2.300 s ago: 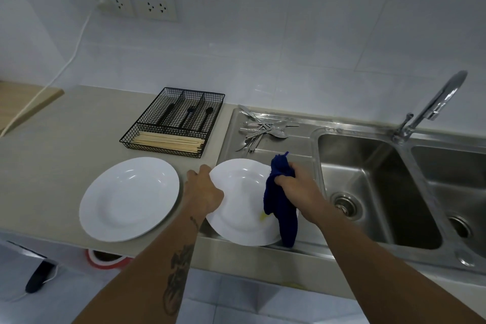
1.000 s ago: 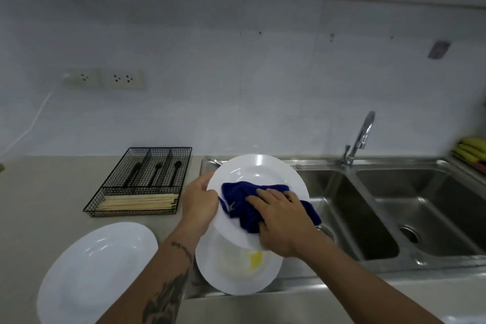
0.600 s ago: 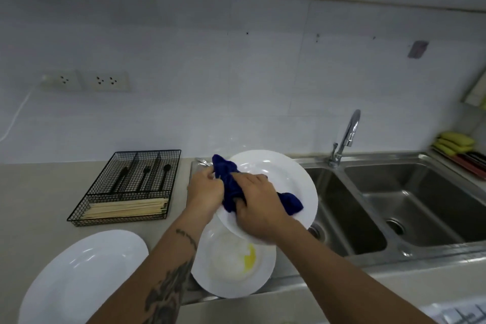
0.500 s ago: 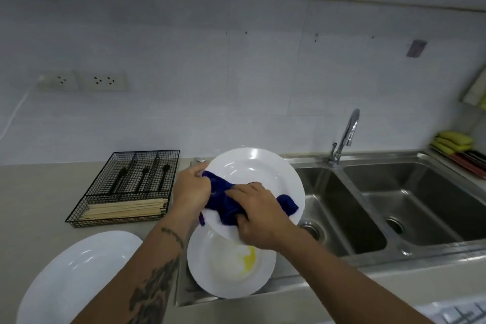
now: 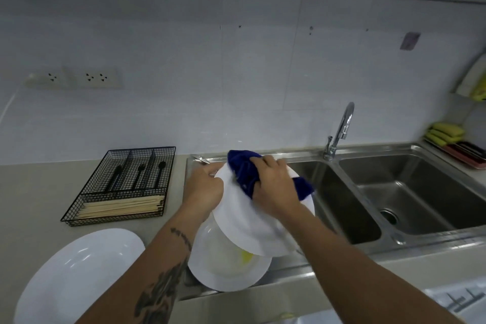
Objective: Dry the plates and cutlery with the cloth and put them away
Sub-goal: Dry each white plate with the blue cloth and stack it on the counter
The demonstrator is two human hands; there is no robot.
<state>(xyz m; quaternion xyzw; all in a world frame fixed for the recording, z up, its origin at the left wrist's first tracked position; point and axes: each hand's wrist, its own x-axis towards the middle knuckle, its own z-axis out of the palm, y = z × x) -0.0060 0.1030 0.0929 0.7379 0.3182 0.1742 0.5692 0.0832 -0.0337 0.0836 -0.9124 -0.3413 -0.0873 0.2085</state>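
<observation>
My left hand (image 5: 203, 189) grips the left rim of a white plate (image 5: 244, 221), held tilted above the draining board. My right hand (image 5: 273, 187) presses a dark blue cloth (image 5: 243, 169) against the plate's upper part; a fold of the cloth hangs past the right rim. Below it lies a second white plate (image 5: 223, 265) with a yellow spot on it. A third white plate (image 5: 76, 273) rests on the counter at the lower left. A piece of steel cutlery (image 5: 201, 158) shows at the draining board's back left corner; the rest there is hidden.
A black wire cutlery tray (image 5: 121, 184) with dark utensils and wooden chopsticks stands on the beige counter at the left. A double steel sink (image 5: 405, 192) with a tap (image 5: 342, 129) fills the right side. Yellow sponges (image 5: 444, 133) and a red tray sit far right.
The cloth and my right hand have moved from the plate's middle left up to its upper edge. The plate has tipped further. The view has shifted slightly.
</observation>
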